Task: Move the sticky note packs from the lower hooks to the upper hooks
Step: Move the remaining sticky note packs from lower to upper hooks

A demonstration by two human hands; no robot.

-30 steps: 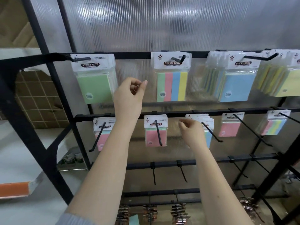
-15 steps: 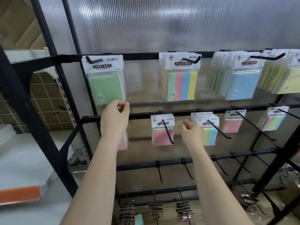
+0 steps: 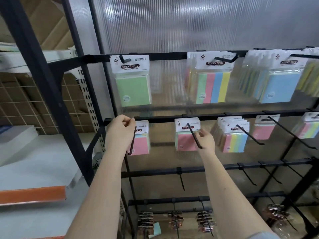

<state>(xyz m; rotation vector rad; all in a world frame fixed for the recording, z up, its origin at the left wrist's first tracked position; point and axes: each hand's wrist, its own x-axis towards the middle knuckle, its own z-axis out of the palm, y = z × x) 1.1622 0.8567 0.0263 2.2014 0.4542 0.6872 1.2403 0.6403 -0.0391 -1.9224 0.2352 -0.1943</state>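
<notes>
Sticky note packs hang on two black rails. The upper rail carries a green pack (image 3: 133, 90), a striped pack (image 3: 213, 87) and several blue packs (image 3: 279, 87). On the lower hooks hang a left pink pack (image 3: 140, 144), a middle pink pack (image 3: 185, 140), several striped packs (image 3: 234, 142), a small pink pack (image 3: 263, 131) and another striped pack (image 3: 307, 130). My left hand (image 3: 120, 133) is curled at the header's top-left corner of the left pink pack, pinching it. My right hand (image 3: 205, 138) pinches the right edge of the middle pink pack beside its hook.
Below run two rails with bare hooks (image 3: 181, 180), and a bottom rail with small dark clipped items (image 3: 174, 219). A thick black frame post (image 3: 43, 83) stands to the left. Beyond it are white shelves with an orange edge (image 3: 32, 194). A ribbed translucent panel (image 3: 189, 23) backs the rack.
My left hand dropped from the upper row to the left pink pack on the lower rail. My right hand shifted left from the striped packs to the middle pink pack.
</notes>
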